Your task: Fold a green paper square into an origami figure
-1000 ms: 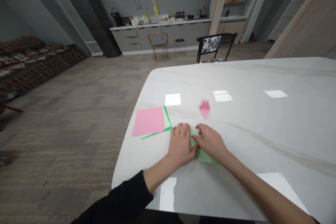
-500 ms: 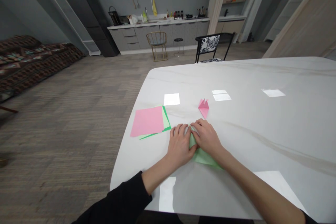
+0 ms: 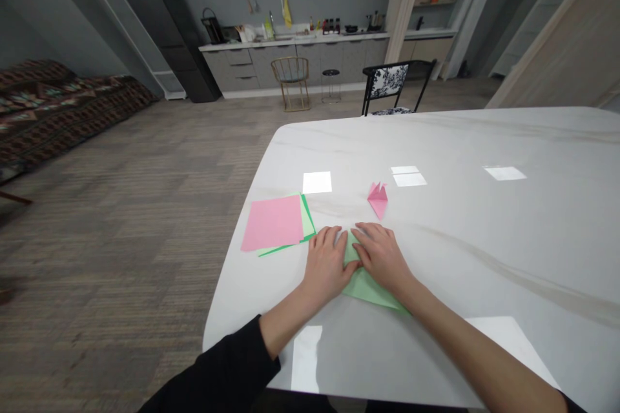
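A light green sheet of paper [image 3: 371, 290] lies on the white table, partly covered by both hands. My left hand [image 3: 327, 263] rests on the sheet's left side, its fingers apart and its thumb on the paper. On the right side my right hand [image 3: 382, 257] presses the sheet down with fingers spread, the fingertips close to my left hand's. A folded pink paper figure [image 3: 378, 200] sits just beyond my right hand. To the left lies a stack of square sheets, a pink one [image 3: 274, 222] on top with green ones [image 3: 309, 219] showing beneath.
The white table [image 3: 460, 219] has a rounded left corner. Behind its far edge stands a black chair with a patterned back [image 3: 389, 80]. Farther off are a gold-framed chair [image 3: 290, 74], a stool [image 3: 330, 74] and a kitchen counter [image 3: 271, 43].
My left hand has shifted slightly left, and more of the green sheet shows between and below the hands. My right hand's fingers have spread a little.
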Tool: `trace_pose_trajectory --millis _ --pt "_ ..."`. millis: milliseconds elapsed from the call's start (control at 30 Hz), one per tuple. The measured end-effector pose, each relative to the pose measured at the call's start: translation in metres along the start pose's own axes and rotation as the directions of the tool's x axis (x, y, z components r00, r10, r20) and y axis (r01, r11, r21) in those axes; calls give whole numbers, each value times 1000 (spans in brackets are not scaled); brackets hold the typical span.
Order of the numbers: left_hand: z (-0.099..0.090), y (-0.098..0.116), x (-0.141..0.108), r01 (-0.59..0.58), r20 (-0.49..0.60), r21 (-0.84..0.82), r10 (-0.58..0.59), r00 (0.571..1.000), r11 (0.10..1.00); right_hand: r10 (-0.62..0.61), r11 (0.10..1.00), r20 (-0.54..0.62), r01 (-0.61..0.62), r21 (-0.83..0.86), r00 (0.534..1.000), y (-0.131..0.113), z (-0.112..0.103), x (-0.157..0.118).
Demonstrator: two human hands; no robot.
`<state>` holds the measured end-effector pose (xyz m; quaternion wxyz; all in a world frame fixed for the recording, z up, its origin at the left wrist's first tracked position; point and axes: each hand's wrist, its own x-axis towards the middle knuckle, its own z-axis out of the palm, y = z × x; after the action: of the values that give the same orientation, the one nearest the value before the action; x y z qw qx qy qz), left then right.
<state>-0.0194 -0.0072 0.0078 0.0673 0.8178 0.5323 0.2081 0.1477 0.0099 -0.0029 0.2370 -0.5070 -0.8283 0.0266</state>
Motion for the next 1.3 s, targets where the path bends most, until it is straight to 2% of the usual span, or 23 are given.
trace_pose_trajectory --millis 300,633,900,1067,1200,1300 --pt "-5 -6 2 -35 28 -12 35 999 999 -45 998 -31 46 33 999 3 3 0" --pt "-13 -33 17 -155 103 -7 155 983 988 -85 996 -6 85 -29 996 1 0 1" --pt "-8 -31 16 -118 63 -69 123 990 991 -122 989 7 122 -82 993 0 3 1" --pt "-2 -26 16 -12 -1 -178 12 1000 984 -137 985 44 141 -102 990 -4 1 1" --pt "-1 -22 17 35 -6 -198 -37 999 980 -52 998 76 53 -20 996 -6 -6 4" --pt "-4 -19 16 55 11 -192 -54 998 980 133 985 99 -143 96 986 -5 -9 9"
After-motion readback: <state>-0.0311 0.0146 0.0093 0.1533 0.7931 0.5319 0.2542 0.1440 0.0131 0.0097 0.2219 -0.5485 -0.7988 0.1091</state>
